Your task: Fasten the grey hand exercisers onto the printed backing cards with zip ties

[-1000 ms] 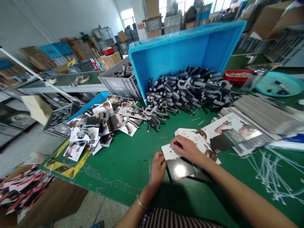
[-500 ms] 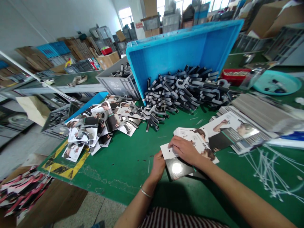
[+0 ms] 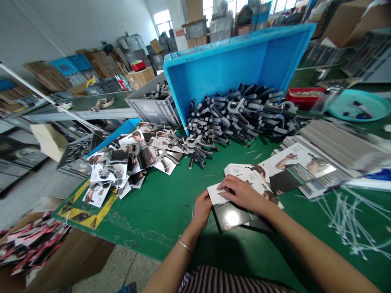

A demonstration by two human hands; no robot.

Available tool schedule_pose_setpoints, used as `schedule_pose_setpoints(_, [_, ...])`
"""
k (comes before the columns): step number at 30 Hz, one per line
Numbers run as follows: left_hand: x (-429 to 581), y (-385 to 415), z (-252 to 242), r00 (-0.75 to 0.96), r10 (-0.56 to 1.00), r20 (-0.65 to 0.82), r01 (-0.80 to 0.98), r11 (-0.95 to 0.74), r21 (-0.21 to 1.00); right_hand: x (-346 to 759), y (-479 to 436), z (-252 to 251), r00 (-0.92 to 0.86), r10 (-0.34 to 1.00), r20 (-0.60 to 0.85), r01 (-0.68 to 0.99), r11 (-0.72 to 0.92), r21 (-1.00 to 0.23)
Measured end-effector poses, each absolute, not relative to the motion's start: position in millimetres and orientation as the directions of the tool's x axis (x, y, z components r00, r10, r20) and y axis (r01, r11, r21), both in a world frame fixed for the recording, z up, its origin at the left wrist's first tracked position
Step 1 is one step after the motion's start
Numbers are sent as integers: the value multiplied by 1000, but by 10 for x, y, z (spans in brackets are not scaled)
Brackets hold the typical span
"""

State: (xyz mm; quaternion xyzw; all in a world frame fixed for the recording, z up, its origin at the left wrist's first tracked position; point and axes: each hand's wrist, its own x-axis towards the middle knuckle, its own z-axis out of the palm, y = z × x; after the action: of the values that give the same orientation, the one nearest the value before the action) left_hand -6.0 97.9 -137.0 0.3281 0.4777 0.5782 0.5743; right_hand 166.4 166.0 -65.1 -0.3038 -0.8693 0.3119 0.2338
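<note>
My left hand (image 3: 202,209) pinches the left edge of a printed packaging card (image 3: 230,215), white at the top and glossy black below. Across the card's upper part lies my right hand (image 3: 241,194), fingers curled onto its face near a small punched hole. Beneath and behind this card is a short stack of similar cards (image 3: 240,167). A heap of grey and black hand grip exercisers (image 3: 226,118) spills from a tipped blue crate (image 3: 220,73). Further left, a pile of cards with grip exercisers attached (image 3: 134,152) lies on the green table (image 3: 171,211).
A thick stack of cards (image 3: 339,142) stands to the right, with loose white cable ties (image 3: 348,219) in front. Behind it are a red tray (image 3: 304,95) and a turquoise basin (image 3: 369,101). A grey crate (image 3: 154,110) sits left of the blue one. Another person (image 3: 243,22) is beyond it.
The view has shifted slightly, so the scene sits a little further right. Both hands stay on the card, with barely any movement of the fingers.
</note>
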Motion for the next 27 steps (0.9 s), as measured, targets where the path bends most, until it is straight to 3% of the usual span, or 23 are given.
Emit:
schedule_pose_setpoints(4, [-44,992,-1318,-104,977,-186,-567,95,819,1635,1658,-690,-704,675,221,404,635,-658])
schedule_pose_setpoints(8, [-129,992,-1224,-74,978,-193,-637,103,764,1601,1629,-699,-709,665,236,440,678,-589])
schedule_pose_setpoints(16, [-271,1061,-1046,-58,966,-251,-443,200,874,1557,1618,-617,-729,648,220,430,684,-590])
schedule_pose_setpoints(20, [-340,1125,-1014,-114,969,-220,-258,185,948,1647,1587,-567,-708,677,201,320,562,-763])
schedule_pose_setpoints(23, [-417,1149,-963,113,965,-235,-255,257,932,1792,1643,-472,-664,736,136,237,379,-895])
schedule_pose_setpoints(25, [-430,1121,-934,275,923,-269,-299,348,888,1810,1793,-387,-591,795,135,274,356,-894])
schedule_pose_setpoints(27, [-387,1056,-917,285,918,-277,-352,369,860,1679,2033,-300,-520,839,158,368,388,-845])
